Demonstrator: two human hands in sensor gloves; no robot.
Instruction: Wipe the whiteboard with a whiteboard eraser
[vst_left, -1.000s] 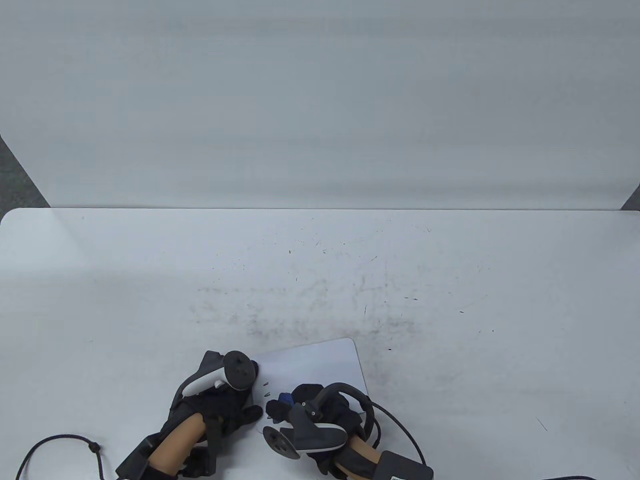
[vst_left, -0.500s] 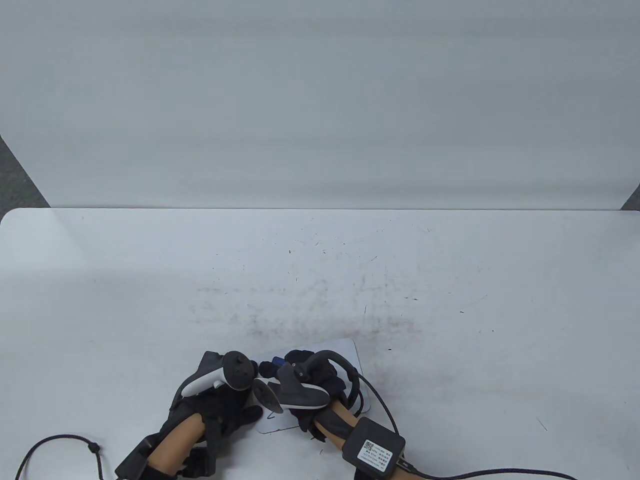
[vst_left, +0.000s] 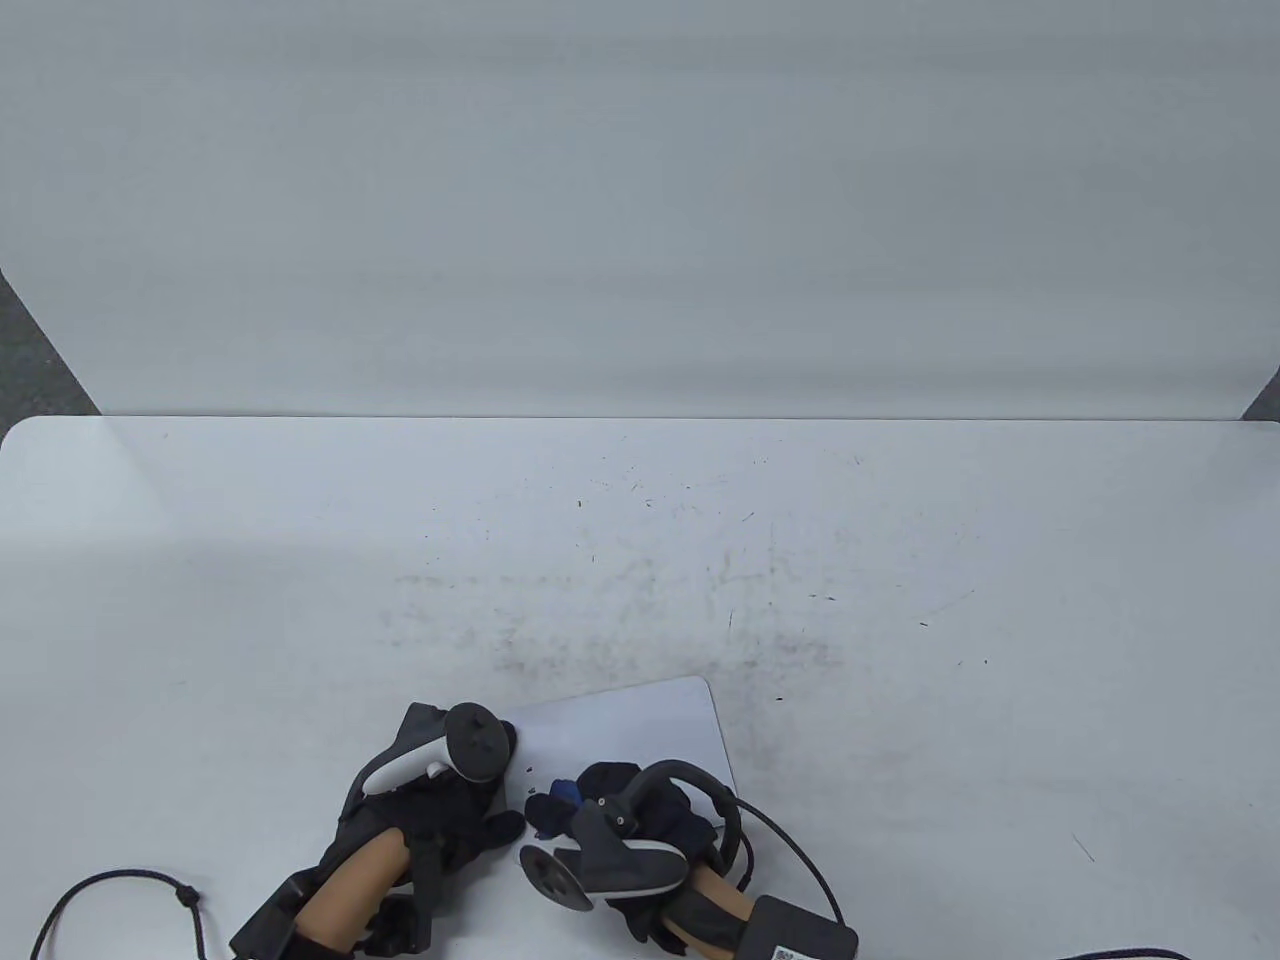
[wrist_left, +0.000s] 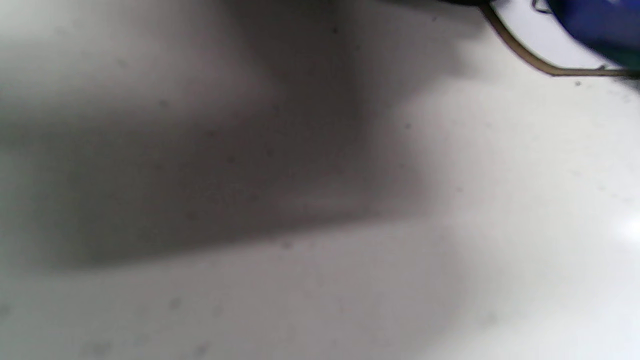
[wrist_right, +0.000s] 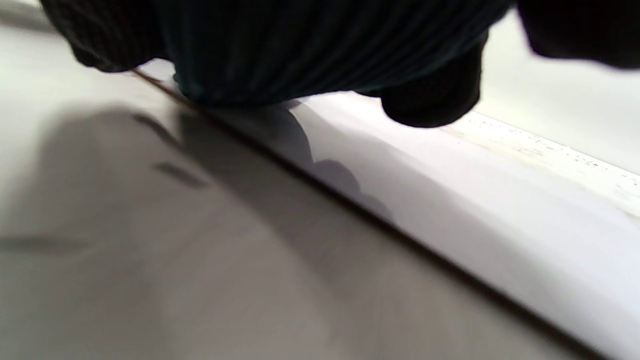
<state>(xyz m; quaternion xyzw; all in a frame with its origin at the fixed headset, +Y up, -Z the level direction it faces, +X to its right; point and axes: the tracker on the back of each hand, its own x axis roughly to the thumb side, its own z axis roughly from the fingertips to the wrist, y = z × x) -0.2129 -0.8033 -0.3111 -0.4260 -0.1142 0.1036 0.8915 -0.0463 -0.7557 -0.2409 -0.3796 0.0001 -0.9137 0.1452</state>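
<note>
A small white whiteboard (vst_left: 640, 725) lies on the table near the front edge, with a few dark marks (vst_left: 524, 771) at its left side. My right hand (vst_left: 625, 815) holds a blue whiteboard eraser (vst_left: 565, 793) down on the near left part of the board. My left hand (vst_left: 450, 795) rests palm down at the board's left edge, thumb spread; its fingers are hidden under the tracker. The left wrist view shows the board's corner (wrist_left: 540, 40) and the blue eraser (wrist_left: 595, 22). The right wrist view shows my gloved fingers (wrist_right: 430, 102) over the board (wrist_right: 450, 165).
The white table (vst_left: 900, 560) carries smudges and small dark specks across its middle. A white backdrop (vst_left: 640, 200) stands behind the table. A black cable (vst_left: 800, 850) runs from my right wrist, and another cable (vst_left: 110, 880) loops at the front left.
My right hand swept the eraser up to the board's far left part, then back down to the near left. Fewer marks show at the board's left side. My left hand stayed still.
</note>
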